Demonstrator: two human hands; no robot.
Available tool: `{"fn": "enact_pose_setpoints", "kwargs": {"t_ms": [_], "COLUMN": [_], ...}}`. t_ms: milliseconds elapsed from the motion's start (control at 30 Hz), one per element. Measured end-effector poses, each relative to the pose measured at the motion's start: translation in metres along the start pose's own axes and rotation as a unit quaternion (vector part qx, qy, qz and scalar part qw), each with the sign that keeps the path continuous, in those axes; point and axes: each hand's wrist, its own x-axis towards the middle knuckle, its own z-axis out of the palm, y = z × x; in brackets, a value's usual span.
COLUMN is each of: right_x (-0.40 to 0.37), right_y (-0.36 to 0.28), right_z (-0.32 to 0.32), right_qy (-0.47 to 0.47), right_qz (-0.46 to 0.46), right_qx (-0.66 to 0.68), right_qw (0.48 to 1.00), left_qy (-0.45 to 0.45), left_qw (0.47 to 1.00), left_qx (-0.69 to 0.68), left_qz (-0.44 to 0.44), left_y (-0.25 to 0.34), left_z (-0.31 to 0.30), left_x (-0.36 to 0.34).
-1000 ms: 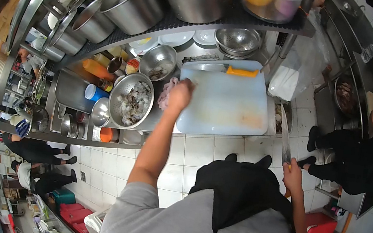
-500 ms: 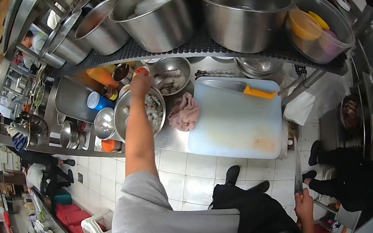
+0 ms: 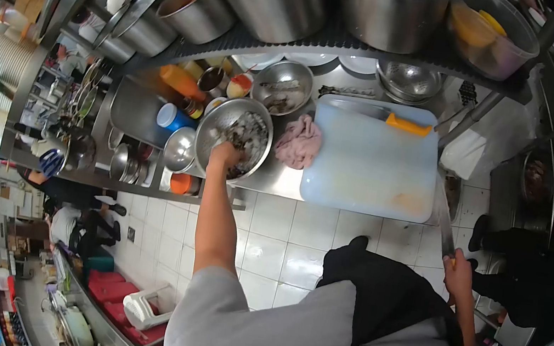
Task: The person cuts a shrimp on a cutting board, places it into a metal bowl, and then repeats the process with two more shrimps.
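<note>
My left hand point(image 3: 224, 156) reaches down over the near rim of a perforated steel colander point(image 3: 207, 123), its fingertips among greyish-white and dark pieces point(image 3: 248, 136). Those fingers are partly hidden and blurred. On the other side, my right hand point(image 3: 457, 269) is closed around the handle of a long knife point(image 3: 445, 223), its blade beside the right edge of the cutting board point(image 3: 368, 161). A second knife with a yellow handle point(image 3: 408, 124) lies along the board's far edge. Between colander and board is a crumpled pink cloth point(image 3: 300, 142).
Behind the colander stands a steel bowl point(image 3: 284, 74) with more greyish pieces. A small steel bowl point(image 3: 181, 150) and a blue-lidded tub point(image 3: 172, 116) are to its left. Large pots point(image 3: 272, 11) line the shelf above. Another person point(image 3: 541, 248) stands at the right.
My left hand has come back from a small container behind the colander and is now down inside the colander. The right hand still holds the knife; the camera view has shifted.
</note>
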Motion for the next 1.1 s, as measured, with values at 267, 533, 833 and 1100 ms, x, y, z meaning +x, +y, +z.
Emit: {"fn": "enact_pose_setpoints", "kwargs": {"t_ms": [267,533,833,1100], "right_x": [-0.009,-0.009,-0.016,-0.019], "right_y": [0.008,0.021,0.024,0.027], "right_z": [0.010,0.019,0.016,0.014], "right_qy": [0.010,0.027,0.031,0.020], "right_qz": [0.001,-0.051,-0.069,-0.047], "right_qx": [0.057,0.033,0.017,0.033], "right_qw": [0.998,0.998,0.997,0.998], "left_qy": [0.088,0.161,0.161,0.076], "left_qw": [0.996,0.971,0.922,0.899], "left_qx": [-0.019,0.115,0.228,0.365], "left_qz": [0.007,0.134,0.270,0.228], "left_y": [-0.022,-0.007,-0.021,0.006], "left_z": [0.007,0.011,0.029,-0.008], "left_x": [-0.018,-0.050,-0.025,-0.019]}}
